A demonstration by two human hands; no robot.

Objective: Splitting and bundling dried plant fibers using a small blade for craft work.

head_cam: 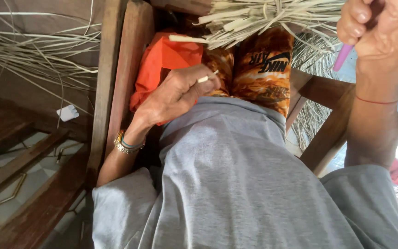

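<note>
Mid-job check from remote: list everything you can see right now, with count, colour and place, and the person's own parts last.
bundle of strips: one, pale straw, top centre on the lap
loose strips: many, pale straw, left, spread over the floor
short strip piece: one, pale, pinched in the left hand
pink tool: one, pink, held in the right hand, mostly hidden
orange cloth: one, orange, beside the left hand
wooden frame: brown, rails left and right of the lap
white object: one, white, on the floor at left
patterned shorts: orange and brown, centre
grey shirt: grey, lower centre
bracelets: gold and blue, left wrist
red thread: right wrist
left hand: centre
right hand: top right
</note>
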